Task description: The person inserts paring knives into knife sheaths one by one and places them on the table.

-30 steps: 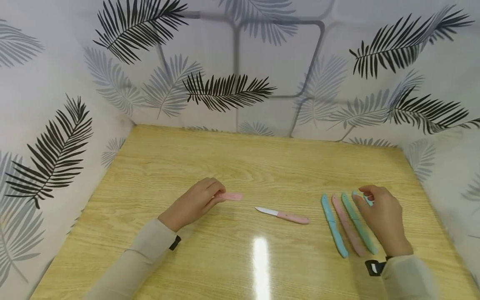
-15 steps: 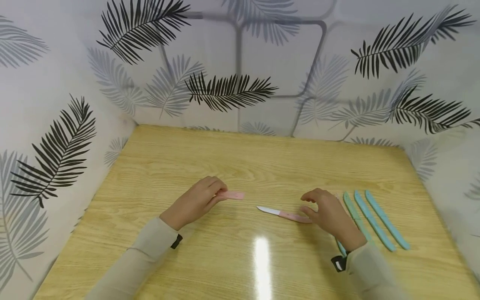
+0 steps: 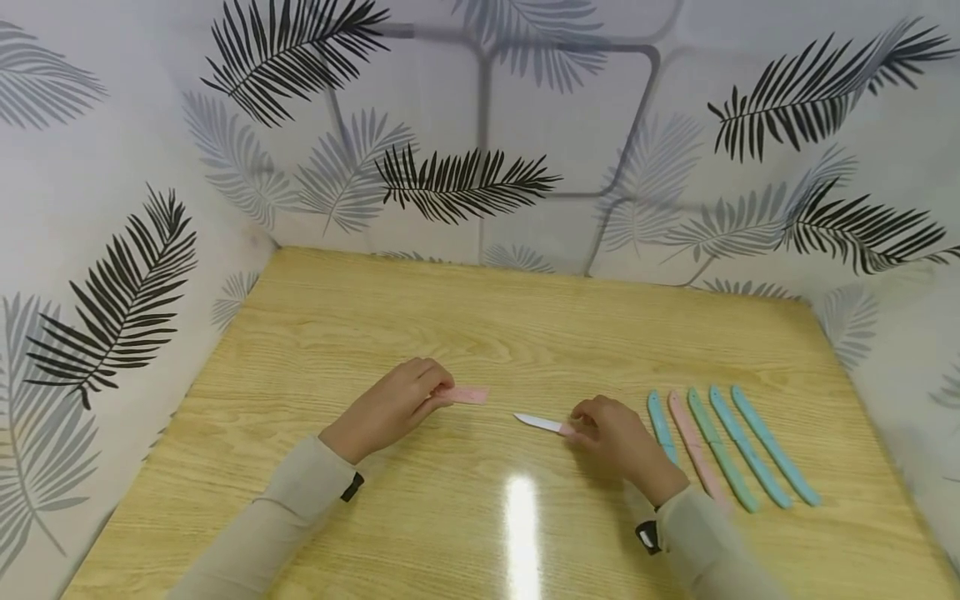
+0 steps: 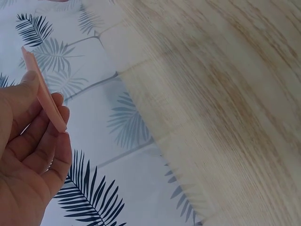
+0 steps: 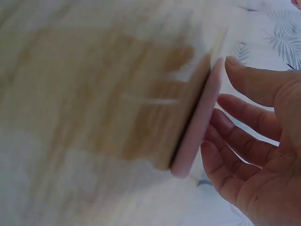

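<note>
My left hand pinches a pink knife sheath between thumb and fingers; the left wrist view shows this sheath held up at a slant. To its right lies a small paring knife with a white blade, tip pointing toward the sheath. My right hand is at the knife's pink handle. In the right wrist view, the thumb and fingers of the right hand are spread loosely right beside the handle, which rests on the tabletop.
On the right, several sheathed knives lie in a row: a blue one partly behind the right hand, a pink one, a green one and two more blue ones. Leaf-patterned covering surrounds the wooden table.
My right hand has left the row of sheathed knives and moved left to the paring knife's handle. The left hand stays nearly in place with the sheath.
</note>
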The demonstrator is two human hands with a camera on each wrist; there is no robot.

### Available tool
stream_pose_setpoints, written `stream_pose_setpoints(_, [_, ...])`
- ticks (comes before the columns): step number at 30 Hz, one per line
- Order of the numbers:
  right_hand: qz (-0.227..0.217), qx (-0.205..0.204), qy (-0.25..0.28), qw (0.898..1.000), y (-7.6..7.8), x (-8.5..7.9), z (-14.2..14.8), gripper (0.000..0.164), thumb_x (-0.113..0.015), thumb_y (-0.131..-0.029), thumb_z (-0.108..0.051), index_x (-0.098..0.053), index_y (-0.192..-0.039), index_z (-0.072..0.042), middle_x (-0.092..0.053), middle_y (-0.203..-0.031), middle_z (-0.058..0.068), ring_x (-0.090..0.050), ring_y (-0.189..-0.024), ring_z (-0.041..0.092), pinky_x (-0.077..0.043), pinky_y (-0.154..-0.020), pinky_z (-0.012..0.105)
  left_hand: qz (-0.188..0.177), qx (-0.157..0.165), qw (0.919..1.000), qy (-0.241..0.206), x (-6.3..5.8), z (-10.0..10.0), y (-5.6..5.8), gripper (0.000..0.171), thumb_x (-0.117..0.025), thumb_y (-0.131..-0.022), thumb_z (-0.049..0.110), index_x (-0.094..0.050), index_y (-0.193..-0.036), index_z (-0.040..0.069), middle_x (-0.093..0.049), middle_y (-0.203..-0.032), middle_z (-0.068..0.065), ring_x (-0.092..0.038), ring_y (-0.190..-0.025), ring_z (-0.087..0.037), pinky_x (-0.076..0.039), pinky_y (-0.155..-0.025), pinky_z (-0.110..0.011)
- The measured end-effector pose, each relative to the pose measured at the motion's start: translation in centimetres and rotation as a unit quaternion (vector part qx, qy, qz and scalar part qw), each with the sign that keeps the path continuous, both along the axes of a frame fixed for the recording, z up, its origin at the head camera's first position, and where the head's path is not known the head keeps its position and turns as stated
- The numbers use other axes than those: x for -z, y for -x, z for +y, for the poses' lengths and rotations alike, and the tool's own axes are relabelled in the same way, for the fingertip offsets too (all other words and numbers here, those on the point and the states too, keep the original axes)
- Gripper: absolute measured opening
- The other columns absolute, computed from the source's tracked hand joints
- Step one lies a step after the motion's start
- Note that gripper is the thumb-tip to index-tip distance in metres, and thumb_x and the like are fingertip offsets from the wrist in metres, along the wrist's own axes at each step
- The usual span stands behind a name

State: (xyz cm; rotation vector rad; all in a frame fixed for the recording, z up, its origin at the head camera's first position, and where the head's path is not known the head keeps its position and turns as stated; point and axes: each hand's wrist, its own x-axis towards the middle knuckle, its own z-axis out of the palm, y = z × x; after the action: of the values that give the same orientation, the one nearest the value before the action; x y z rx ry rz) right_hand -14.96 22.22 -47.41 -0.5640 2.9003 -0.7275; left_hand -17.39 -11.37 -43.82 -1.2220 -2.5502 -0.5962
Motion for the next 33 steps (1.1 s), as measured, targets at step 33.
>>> stream_pose_setpoints(33, [0.036,0.007,-0.022,0.999,-0.3,1.1,-1.5,0.008,-0.068,-0.089,-0.010,-0.066,-0.086,-0.003,-0.058,-0.078,0.002,-0.054,-0.074,0.018,-0.048,-0.065,0.031,-0.012,-0.009,0.9999,0.005,0.5,-0.2,-0.2,0.012,-0.063,-0.094,0.017,-0.062,-0.101,0.008,-0.062,-0.095,-0.001,-0.057,-0.084,-0.014,-0.051,-0.075,-0.028])
